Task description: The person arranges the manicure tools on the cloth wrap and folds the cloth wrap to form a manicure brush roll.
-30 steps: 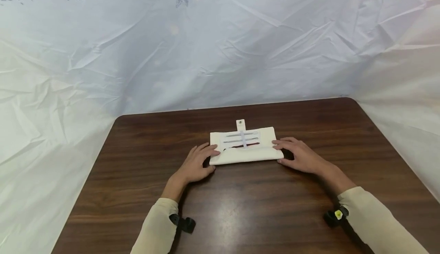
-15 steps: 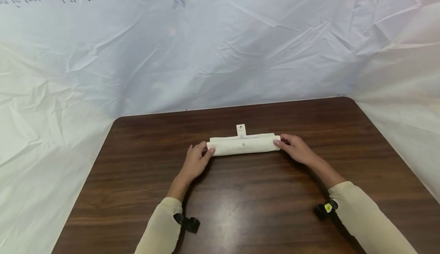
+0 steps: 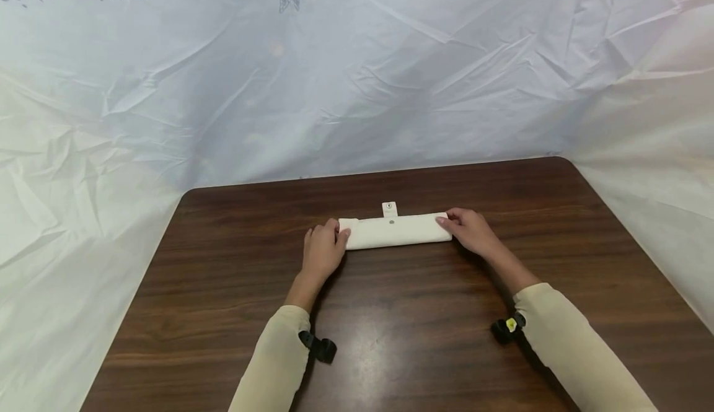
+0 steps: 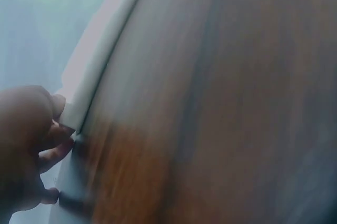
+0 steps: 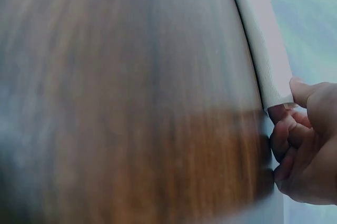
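Note:
A white roll-up tool pouch (image 3: 398, 232) lies folded into a narrow strip near the far side of the table. Its short strap (image 3: 389, 209) with a metal snap sticks out from the far edge, and a second snap shows on the folded face. My left hand (image 3: 323, 248) pinches the pouch's left end, thumb on top, as the left wrist view also shows. At the right end my right hand (image 3: 473, 233) pinches the other corner between thumb and fingers. The metal tools inside are hidden by the fold.
The dark wood-grain table (image 3: 413, 319) has rounded far corners. White sheeting (image 3: 357, 90) with printed lettering hangs behind it and along both sides. Black camera straps sit on both sleeves.
The near edge of the pouch has been folded away from me over the tools, covering them. Both hands have shifted from resting at its ends to pinching them, and the strip is narrower.

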`<action>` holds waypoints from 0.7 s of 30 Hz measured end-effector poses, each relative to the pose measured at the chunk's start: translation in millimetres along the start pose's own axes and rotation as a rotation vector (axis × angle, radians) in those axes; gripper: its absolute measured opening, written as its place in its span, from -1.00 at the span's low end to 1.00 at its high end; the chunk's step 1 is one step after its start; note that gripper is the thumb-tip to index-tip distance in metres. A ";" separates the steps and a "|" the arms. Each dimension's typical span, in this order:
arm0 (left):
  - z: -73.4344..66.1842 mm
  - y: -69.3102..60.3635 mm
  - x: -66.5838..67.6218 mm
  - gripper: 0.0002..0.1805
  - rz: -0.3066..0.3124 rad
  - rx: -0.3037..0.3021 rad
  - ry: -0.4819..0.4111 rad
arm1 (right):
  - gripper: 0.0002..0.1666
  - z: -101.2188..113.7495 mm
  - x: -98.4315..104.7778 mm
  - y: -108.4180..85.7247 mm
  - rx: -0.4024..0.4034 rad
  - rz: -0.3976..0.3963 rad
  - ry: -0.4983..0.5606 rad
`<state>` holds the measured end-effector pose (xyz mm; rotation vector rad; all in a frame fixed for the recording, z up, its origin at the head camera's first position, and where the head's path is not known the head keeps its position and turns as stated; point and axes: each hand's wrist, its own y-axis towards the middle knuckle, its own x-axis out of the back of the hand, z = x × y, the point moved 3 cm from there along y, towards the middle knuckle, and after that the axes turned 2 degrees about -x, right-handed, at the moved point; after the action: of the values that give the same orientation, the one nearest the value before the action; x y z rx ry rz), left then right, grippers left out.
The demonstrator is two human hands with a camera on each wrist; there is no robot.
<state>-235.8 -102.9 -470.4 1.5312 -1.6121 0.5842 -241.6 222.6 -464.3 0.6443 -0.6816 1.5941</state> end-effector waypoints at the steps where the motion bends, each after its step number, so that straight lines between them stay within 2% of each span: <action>1: -0.1 0.1 -1.0 -0.71 -0.006 -0.007 0.032 | -0.42 -0.1 -0.3 0.6 -0.006 -0.005 -0.010; 5: -0.4 -0.3 -3.6 -0.69 -0.025 -0.005 0.107 | -0.44 0.7 -1.1 1.1 -0.010 -0.024 -0.041; 8: -2.7 -0.9 -3.4 -0.63 -0.034 0.037 0.116 | -0.47 2.3 -1.3 0.5 0.019 -0.034 -0.076; 10: -6.2 -1.3 -3.1 -0.60 -0.052 0.032 0.112 | -0.49 3.7 -1.6 0.1 0.048 -0.041 -0.106; 12: -10.8 -1.2 -3.3 -0.65 -0.077 -0.018 0.113 | -0.50 5.0 -2.0 -0.5 0.069 -0.046 -0.126; 14: -16.5 -1.3 -4.2 -0.75 -0.119 -0.108 0.132 | -0.51 5.6 -1.9 -1.1 0.085 -0.050 -0.137; 16: -21.5 -1.9 -5.2 -0.82 -0.159 -0.186 0.166 | -0.51 6.2 -1.3 -2.0 0.098 -0.053 -0.142; 18: -25.6 -2.5 -6.1 -0.82 -0.186 -0.239 0.208 | -0.51 6.0 -0.9 -2.4 0.107 -0.053 -0.153; 19: -28.0 -2.5 -6.6 -0.83 -0.190 -0.268 0.228 | -0.52 6.2 -0.3 -2.8 0.114 -0.059 -0.159; 21: -32.2 -2.3 -9.8 -0.83 -0.149 -0.320 0.261 | -0.53 6.4 1.1 -3.3 0.119 -0.064 -0.171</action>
<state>-226.6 -72.0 -460.8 1.2674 -1.3084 0.4022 -238.2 219.0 -459.0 0.8900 -0.6878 1.5400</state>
